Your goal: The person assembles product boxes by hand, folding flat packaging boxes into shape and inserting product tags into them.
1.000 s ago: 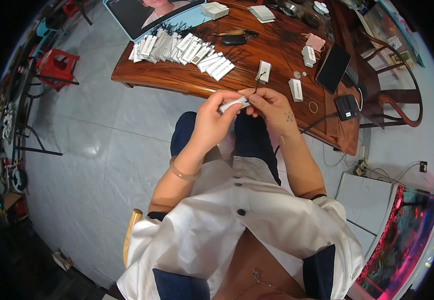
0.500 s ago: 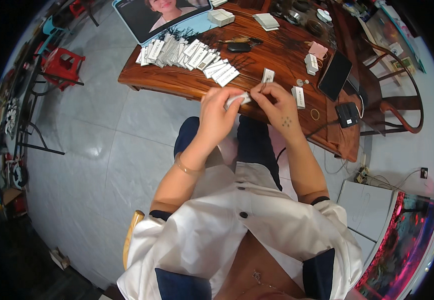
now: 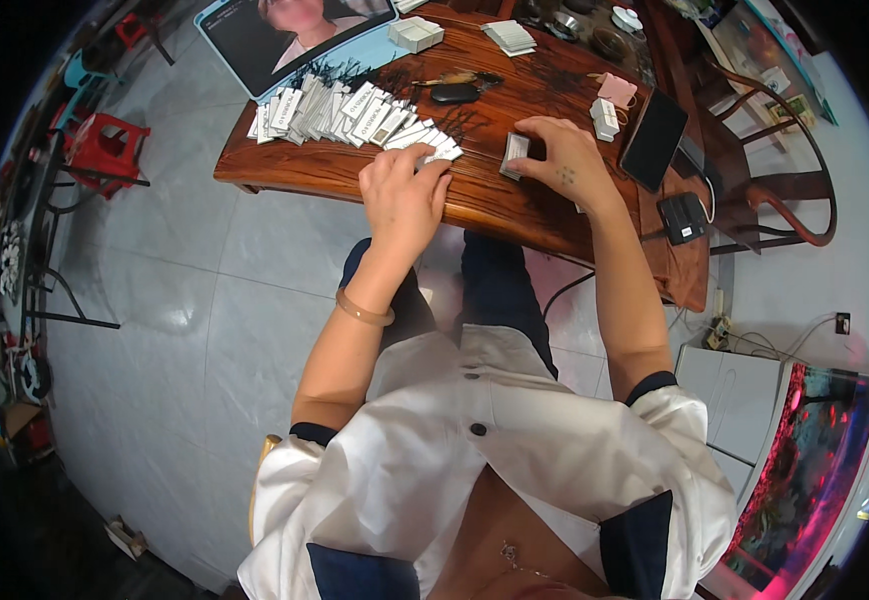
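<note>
My left hand is at the near right end of a spread pile of small white printed cards. Its thumb and fingers close on a white card there, partly hidden by the fingers. On the table to the right, my right hand holds a small stack of white cards between thumb and fingertips at its right side. Another white stack lies mostly hidden under my right wrist.
Behind the pile stand a screen with a light blue frame and a white box. Dark thin strands, a black key fob and more cards lie farther back. A phone and a black device are at right.
My hands were together over a small white piece near the table edge. They have moved apart, the left to the card pile and the right to the small stack.
</note>
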Available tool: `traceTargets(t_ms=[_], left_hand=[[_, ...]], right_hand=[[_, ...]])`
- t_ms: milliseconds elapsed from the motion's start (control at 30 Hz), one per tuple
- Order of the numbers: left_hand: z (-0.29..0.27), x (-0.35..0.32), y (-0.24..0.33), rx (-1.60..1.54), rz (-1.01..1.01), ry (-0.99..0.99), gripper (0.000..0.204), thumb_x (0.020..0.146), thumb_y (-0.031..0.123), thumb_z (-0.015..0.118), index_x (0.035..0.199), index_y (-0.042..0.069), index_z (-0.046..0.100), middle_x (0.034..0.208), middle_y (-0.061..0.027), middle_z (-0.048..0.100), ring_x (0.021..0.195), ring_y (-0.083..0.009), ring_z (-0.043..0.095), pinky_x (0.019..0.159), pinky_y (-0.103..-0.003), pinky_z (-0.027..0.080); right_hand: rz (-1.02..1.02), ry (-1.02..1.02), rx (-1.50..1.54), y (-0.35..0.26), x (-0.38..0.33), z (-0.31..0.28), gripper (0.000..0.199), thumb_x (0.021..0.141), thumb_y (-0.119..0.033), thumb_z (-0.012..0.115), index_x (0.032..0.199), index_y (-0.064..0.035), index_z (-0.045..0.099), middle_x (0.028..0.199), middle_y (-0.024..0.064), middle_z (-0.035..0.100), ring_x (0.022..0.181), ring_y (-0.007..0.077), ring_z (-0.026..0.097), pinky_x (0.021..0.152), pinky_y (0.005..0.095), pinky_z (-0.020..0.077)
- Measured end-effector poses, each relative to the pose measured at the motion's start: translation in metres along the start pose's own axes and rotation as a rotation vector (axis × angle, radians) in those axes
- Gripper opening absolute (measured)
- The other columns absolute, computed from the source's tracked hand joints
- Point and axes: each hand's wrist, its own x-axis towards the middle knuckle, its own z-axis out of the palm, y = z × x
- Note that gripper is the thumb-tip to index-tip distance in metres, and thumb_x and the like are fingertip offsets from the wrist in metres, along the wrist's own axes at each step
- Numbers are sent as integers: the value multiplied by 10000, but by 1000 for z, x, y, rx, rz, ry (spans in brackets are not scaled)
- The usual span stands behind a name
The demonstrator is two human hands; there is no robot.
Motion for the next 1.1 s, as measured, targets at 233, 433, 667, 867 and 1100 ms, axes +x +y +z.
traceTargets(t_ms=[233,433,667,867,1100], left_hand=[[1,5,1,58,-62,-13,232,756,207,723,967,117,691,1076,-20,605,994,-252,524,827,-386,379],[-18,2,24,-150,-125,0,249,766,208,726,994,117,689,1073,-21,605,987,-248,529,853,-373,384],[-12,-12,31,-992,-474,-155,205,862,162,667,1040,60,658,994,-49,615,836,-129,575,711,-264,470],[-22,-14,48,-1570,-879,-381,209,960,134,529,1093,-17,586,939,-52,630,852,-97,590,692,-221,475],[-14,-35,49,-1600,-792,-462,214,992,131,456,1094,-1,590,1008,-42,633,880,-81,584,715,-206,476]], right_hand=[[64,-173,-154,-13,1,1,637,664,-383,793,1194,-84,604,1114,123,653,1074,284,582,964,408,377],[52,-142,-155,-19,-4,-2,631,733,-398,748,1248,-82,567,1193,127,625,1140,272,561,1058,460,310],[-87,55,-14,-23,-14,-4,633,706,-307,777,1245,-73,542,1206,122,597,1161,302,534,1085,474,293],[-341,24,239,-67,-55,6,663,619,-173,810,1215,-89,533,1199,109,592,1156,282,539,1082,507,292],[-335,115,197,-83,-82,11,633,652,-132,782,1229,-103,521,1229,103,589,1089,264,587,1067,511,308]])
